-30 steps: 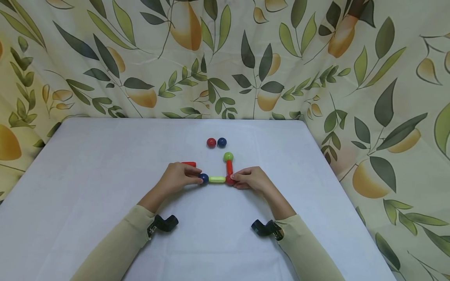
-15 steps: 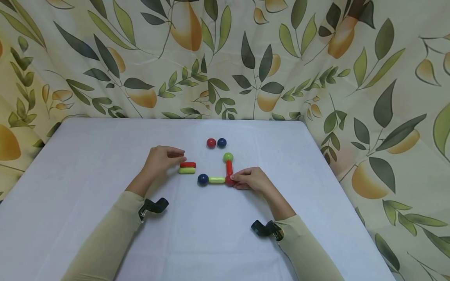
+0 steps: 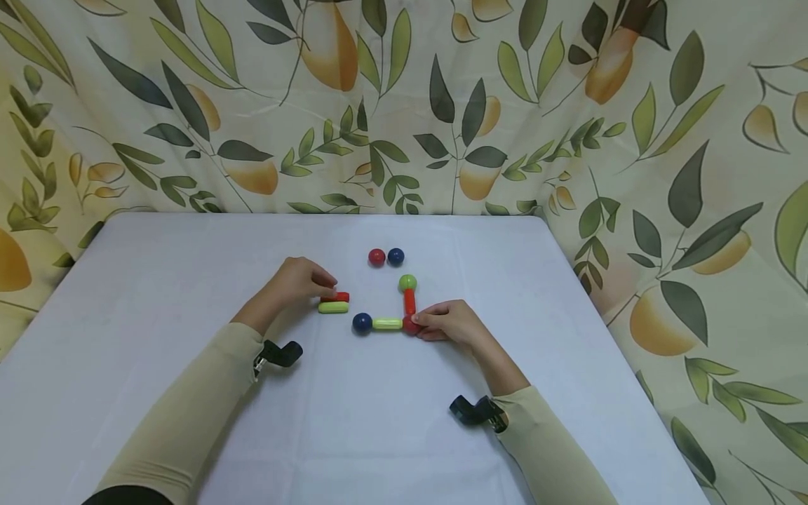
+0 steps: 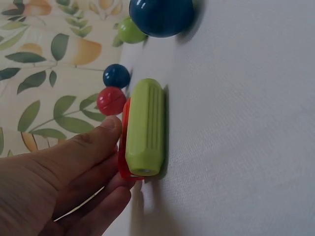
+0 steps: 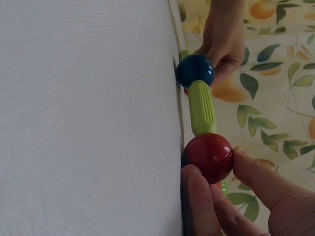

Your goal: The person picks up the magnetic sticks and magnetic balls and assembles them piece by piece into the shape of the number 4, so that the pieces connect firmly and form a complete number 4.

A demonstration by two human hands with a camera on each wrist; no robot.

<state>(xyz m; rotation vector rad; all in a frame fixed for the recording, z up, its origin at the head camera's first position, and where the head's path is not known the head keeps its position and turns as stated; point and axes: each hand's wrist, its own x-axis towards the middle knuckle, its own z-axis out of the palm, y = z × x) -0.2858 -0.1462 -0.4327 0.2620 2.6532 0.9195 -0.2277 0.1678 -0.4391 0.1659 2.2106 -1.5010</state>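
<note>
My left hand (image 3: 299, 282) pinches a loose red rod (image 3: 343, 297) by its left end. Alongside the red rod lies a loose green rod (image 4: 145, 128), which covers most of it in the left wrist view. With thumb and fingers, my right hand (image 3: 453, 322) holds a red ball (image 5: 209, 156) at the corner of an L-shaped piece. From that ball a green rod (image 3: 387, 323) runs left to a blue ball (image 3: 362, 322). Another red rod (image 3: 409, 301) runs away from it to a green ball (image 3: 407, 283).
A second red ball (image 3: 376, 257) and a second blue ball (image 3: 395, 257) sit side by side farther back on the white-covered table (image 3: 189, 252). Behind the table hangs a leaf-patterned cloth (image 3: 379, 105).
My left hand has let go of the L-piece's blue ball and moved left and back to the loose red rod. My right hand has stayed on the red corner ball.
</note>
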